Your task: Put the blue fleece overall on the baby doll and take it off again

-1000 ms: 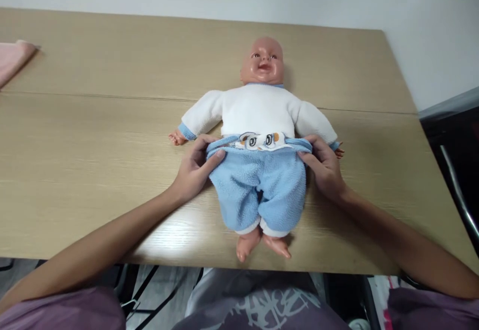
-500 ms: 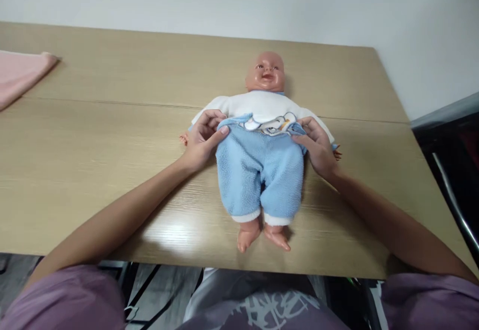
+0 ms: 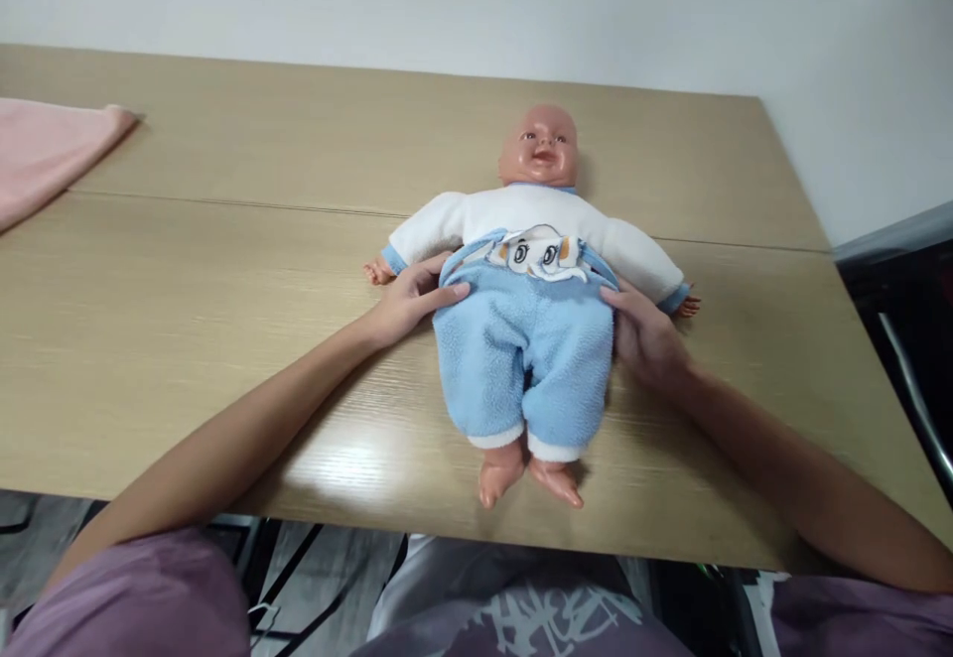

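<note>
A baby doll (image 3: pixel 542 146) lies on its back with its head away from me. It wears a white long-sleeved top (image 3: pixel 513 206) with blue cuffs. Blue fleece trousers (image 3: pixel 491 359) with white hems cover its legs, and bare feet stick out below. A cartoon face patch (image 3: pixel 537 252) shows at the waist. My left hand (image 3: pixel 409 302) grips the trousers' waist on the left, thumb on the front and fingers at the side. At the opposite side, my right hand (image 3: pixel 649 337) holds the waist likewise, its fingertips partly hidden behind the cloth.
The wooden table (image 3: pixel 223 339) meets a pale wall (image 3: pixel 417 12) at the back. A folded pink cloth (image 3: pixel 52 151) lies at the far left. Off the table's right edge stands a dark object with a metal bar (image 3: pixel 912 389).
Both hands have slid down and outward along the waist. The cartoon patch, folded over before, now lies flatter with its eyes showing. The doll's sleeves are no longer covered by my hands.
</note>
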`<state>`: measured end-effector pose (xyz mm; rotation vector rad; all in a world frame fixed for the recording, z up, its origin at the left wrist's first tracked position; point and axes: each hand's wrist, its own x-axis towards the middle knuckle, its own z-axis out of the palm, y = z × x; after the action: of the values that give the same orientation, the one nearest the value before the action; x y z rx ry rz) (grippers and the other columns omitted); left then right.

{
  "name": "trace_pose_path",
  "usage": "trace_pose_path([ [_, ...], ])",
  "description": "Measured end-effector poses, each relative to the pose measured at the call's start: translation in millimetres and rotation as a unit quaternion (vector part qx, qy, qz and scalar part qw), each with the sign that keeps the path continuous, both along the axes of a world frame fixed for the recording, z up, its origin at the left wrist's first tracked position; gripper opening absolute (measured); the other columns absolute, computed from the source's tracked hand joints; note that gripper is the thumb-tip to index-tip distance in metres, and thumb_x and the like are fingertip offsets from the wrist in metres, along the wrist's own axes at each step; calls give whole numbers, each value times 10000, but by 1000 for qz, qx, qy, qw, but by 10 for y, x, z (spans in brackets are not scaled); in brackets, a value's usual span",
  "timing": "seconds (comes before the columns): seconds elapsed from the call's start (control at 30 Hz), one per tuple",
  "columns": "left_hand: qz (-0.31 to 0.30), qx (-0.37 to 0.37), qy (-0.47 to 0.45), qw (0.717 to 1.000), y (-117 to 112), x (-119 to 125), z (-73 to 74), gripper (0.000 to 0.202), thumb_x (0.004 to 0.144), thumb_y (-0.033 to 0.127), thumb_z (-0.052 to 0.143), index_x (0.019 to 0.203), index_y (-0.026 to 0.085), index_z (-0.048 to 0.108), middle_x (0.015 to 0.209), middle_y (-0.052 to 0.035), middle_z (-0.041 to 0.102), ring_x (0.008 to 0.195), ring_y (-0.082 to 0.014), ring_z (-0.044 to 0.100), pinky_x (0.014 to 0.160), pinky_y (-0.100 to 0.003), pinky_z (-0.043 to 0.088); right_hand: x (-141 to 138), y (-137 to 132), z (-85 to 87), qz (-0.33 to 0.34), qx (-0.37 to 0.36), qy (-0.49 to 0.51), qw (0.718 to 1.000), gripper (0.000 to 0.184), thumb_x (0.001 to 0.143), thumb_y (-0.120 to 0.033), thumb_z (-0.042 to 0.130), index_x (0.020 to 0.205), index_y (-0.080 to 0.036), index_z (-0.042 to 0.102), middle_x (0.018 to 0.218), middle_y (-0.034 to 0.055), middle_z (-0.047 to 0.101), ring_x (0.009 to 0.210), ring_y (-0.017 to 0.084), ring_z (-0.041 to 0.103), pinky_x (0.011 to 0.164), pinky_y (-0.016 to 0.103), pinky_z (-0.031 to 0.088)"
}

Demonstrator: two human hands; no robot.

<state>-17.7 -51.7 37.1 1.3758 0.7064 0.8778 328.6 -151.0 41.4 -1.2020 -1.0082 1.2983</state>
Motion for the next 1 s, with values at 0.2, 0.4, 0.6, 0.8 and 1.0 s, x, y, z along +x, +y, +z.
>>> trace_pose_path([
  [0.2,27,-89,-88,992,-106,116,-52,614,962,729,1066,1310,283,829,1226,-77,838,1096,-298,823,924,-389,707,-123,37,-37,37,-15,68,997,536,992,-782,913,1302,-349,850,1457,69,906,1566,417,770,1335,633,666],
  [0.4,-2,-37,-22,999,22,0,-97,518,1026,713,1013,1214,265,833,1061,-60,734,963,-261,720,838,-370,624,119,46,-81,20,12,-40,999,436,985,-688,960,1159,-338,768,1112,22,807,1151,325,782,1123,513,689],
  [0.6,-11,176,80,981,148,-206,-121,484,1049,701,940,1140,238,832,1182,-113,749,1192,-367,693,1193,-536,588,323,-186,-58,21,100,-249,963,308,1042,-545,914,1132,-302,746,1139,55,721,1064,306,676,998,477,618],
  [0.8,18,72,34,997,66,-145,-182,437,949,559,976,1237,252,859,1358,-129,830,1482,-450,693,1398,-587,516,130,-279,-102,14,9,-151,988,418,1073,-688,872,1224,-322,736,1197,48,786,1156,309,737,1128,493,655],
  [1.0,133,-88,-60,985,-166,146,-182,383,961,513,928,1160,237,751,1082,-61,785,1113,-302,755,1000,-390,634,5,-138,-145,34,-16,10,999,588,1026,-861,805,1352,-372,781,1432,71,890,1490,400,784,1307,620,655],
])
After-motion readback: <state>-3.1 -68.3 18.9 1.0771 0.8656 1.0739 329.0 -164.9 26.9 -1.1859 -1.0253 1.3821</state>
